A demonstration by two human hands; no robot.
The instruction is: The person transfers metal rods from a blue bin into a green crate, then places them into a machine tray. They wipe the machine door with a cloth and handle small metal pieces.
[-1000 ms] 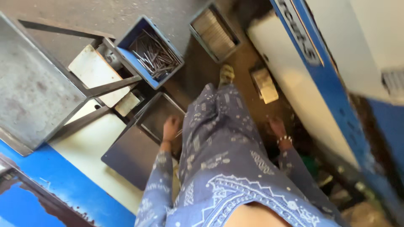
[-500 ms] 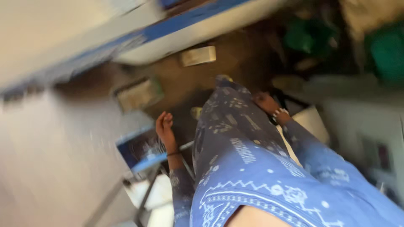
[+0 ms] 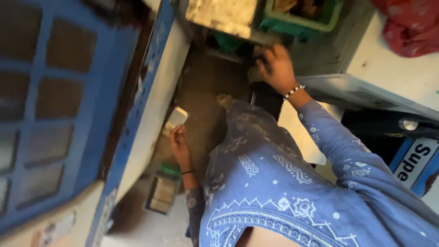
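Blue-sleeved right hand (image 3: 274,68) stretched forward, fingers curled, grasp unclear | left hand (image 3: 179,144) hanging loose, half-open

Blue cloth with white print, among blue, green and red

The tunic (image 3: 274,183) is blue, printed with white dots, zigzags and geometric bands; the right hand (image 3: 274,68) wears a white-and-dark beaded bracelet (image 3: 293,91), the left hand (image 3: 179,146) a black band. The crate (image 3: 315,18) is green, the cloth (image 3: 407,25) red, the grille (image 3: 50,105) blue, and the floor (image 3: 201,91) seems brownish.
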